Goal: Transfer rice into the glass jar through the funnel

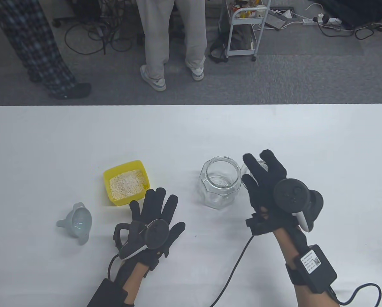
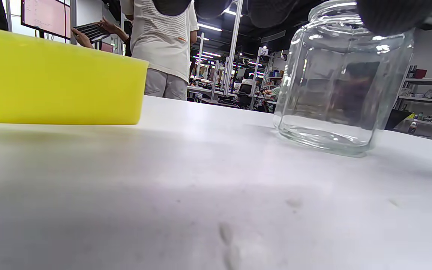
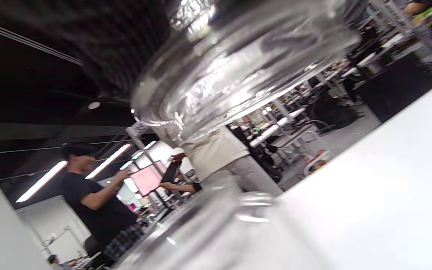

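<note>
A yellow tub of rice (image 1: pixel 126 184) stands left of centre; it also shows in the left wrist view (image 2: pixel 58 82). A pale blue funnel (image 1: pixel 77 223) lies on its side to the tub's lower left. The open, empty glass jar (image 1: pixel 220 187) stands upright at centre, also in the left wrist view (image 2: pixel 332 93). My left hand (image 1: pixel 159 208) rests flat on the table with fingers spread, just in front of the tub, holding nothing. My right hand (image 1: pixel 257 169) is right of the jar and grips a glass lid (image 1: pixel 263 164), which fills the top of the right wrist view (image 3: pixel 238 67).
The white table (image 1: pixel 191 134) ends at a far edge with grey floor beyond. Two people stand past that edge, and a white trolley (image 1: pixel 242 32) stands further back. Glove cables (image 1: pixel 239 259) trail across the table's front.
</note>
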A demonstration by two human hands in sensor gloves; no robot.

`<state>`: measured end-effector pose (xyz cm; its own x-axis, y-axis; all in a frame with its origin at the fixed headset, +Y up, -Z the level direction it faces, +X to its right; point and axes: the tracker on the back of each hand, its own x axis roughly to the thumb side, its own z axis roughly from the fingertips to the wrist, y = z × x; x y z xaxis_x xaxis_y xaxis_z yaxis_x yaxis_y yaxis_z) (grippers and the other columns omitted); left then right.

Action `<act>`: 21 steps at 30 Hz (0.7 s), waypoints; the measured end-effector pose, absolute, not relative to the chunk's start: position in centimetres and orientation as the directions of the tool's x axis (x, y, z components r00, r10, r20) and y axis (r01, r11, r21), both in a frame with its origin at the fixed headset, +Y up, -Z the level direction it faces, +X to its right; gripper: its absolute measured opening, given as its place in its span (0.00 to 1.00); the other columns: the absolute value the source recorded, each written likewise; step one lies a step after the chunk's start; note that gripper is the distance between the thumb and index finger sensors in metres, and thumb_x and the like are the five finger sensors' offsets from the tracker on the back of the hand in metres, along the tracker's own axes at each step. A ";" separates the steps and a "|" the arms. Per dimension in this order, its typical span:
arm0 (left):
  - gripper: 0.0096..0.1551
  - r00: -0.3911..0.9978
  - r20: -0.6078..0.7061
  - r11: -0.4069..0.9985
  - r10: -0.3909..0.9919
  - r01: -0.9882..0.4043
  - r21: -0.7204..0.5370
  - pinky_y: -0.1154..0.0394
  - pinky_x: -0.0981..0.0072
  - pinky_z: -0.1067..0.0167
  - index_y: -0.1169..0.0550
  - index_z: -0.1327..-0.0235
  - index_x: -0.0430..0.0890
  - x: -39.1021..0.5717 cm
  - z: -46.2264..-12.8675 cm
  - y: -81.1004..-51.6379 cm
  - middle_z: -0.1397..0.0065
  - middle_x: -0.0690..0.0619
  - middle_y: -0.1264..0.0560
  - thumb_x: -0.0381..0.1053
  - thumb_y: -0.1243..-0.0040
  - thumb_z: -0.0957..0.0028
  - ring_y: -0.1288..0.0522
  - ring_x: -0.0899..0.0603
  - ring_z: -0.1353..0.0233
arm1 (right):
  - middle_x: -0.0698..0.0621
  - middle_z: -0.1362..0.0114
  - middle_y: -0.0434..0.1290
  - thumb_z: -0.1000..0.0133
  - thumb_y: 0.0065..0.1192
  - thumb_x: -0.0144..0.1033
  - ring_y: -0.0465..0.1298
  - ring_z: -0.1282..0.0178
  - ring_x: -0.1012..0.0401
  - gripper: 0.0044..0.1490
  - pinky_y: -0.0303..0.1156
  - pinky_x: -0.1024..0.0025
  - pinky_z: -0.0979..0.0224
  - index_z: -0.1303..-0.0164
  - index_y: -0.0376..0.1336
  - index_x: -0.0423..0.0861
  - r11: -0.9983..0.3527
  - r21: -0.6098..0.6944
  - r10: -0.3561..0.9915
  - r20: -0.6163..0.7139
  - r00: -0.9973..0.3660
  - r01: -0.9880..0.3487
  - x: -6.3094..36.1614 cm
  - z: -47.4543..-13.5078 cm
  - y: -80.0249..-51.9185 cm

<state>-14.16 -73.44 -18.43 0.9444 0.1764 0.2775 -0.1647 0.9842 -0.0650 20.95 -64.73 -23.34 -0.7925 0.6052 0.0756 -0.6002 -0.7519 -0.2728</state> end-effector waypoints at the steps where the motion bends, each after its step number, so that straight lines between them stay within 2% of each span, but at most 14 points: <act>1: 0.49 0.944 0.278 0.984 0.176 -0.164 -0.065 0.55 0.19 0.27 0.48 0.13 0.62 -14.1 -18.4 -73.4 0.06 0.45 0.57 0.79 0.51 0.43 0.58 0.31 0.10 | 0.43 0.18 0.58 0.53 0.68 0.57 0.64 0.21 0.40 0.35 0.60 0.37 0.22 0.33 0.65 0.68 -0.754 -0.277 0.610 0.041 -0.791 -0.596 22.4 -23.0 -65.9; 6: 0.49 0.946 0.275 0.985 0.169 -0.158 -0.064 0.55 0.19 0.27 0.48 0.13 0.62 -14.1 -18.4 -73.4 0.06 0.45 0.57 0.79 0.51 0.43 0.58 0.31 0.10 | 0.43 0.18 0.59 0.53 0.69 0.57 0.65 0.22 0.40 0.34 0.61 0.37 0.22 0.33 0.66 0.67 -0.762 -0.260 0.628 -0.072 -0.775 -0.593 26.6 -21.7 -71.3; 7: 0.49 0.947 0.274 0.986 0.168 -0.156 -0.063 0.55 0.19 0.27 0.47 0.13 0.62 -14.2 -18.4 -73.5 0.06 0.45 0.57 0.79 0.51 0.43 0.58 0.31 0.10 | 0.41 0.19 0.60 0.53 0.70 0.56 0.65 0.22 0.38 0.35 0.61 0.36 0.23 0.33 0.66 0.65 -0.768 -0.215 0.632 -0.098 -0.769 -0.603 27.2 -21.9 -72.1; 9: 0.49 0.948 0.272 0.986 0.165 -0.152 -0.066 0.55 0.19 0.27 0.48 0.13 0.62 -14.1 -18.5 -73.4 0.06 0.45 0.57 0.79 0.51 0.43 0.58 0.31 0.10 | 0.42 0.19 0.60 0.53 0.70 0.56 0.66 0.22 0.39 0.35 0.61 0.38 0.23 0.33 0.66 0.66 -0.804 -0.161 0.593 -0.145 -0.792 -0.573 28.0 -22.1 -72.6; 12: 0.49 0.949 0.268 0.986 0.165 -0.152 -0.067 0.55 0.19 0.27 0.47 0.13 0.62 -14.1 -18.4 -73.5 0.06 0.45 0.57 0.79 0.51 0.43 0.58 0.31 0.10 | 0.42 0.19 0.61 0.54 0.70 0.56 0.67 0.23 0.40 0.35 0.62 0.38 0.23 0.33 0.66 0.65 -0.845 -0.167 0.533 -0.184 -0.826 -0.508 28.7 -22.1 -72.7; 21: 0.49 0.951 0.262 0.985 0.167 -0.152 -0.076 0.54 0.19 0.27 0.47 0.13 0.62 -14.1 -18.4 -73.5 0.07 0.45 0.57 0.79 0.51 0.43 0.58 0.31 0.10 | 0.42 0.18 0.60 0.54 0.71 0.56 0.66 0.22 0.40 0.37 0.61 0.38 0.22 0.32 0.65 0.65 -0.877 -0.114 0.480 -0.232 -0.846 -0.467 28.8 -22.2 -73.9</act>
<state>-14.14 -73.52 -18.37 0.9506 0.1671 0.2617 -0.1523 0.9854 -0.0760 28.75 -73.87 -22.25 -0.8458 0.4804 -0.2321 -0.4667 -0.8770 -0.1143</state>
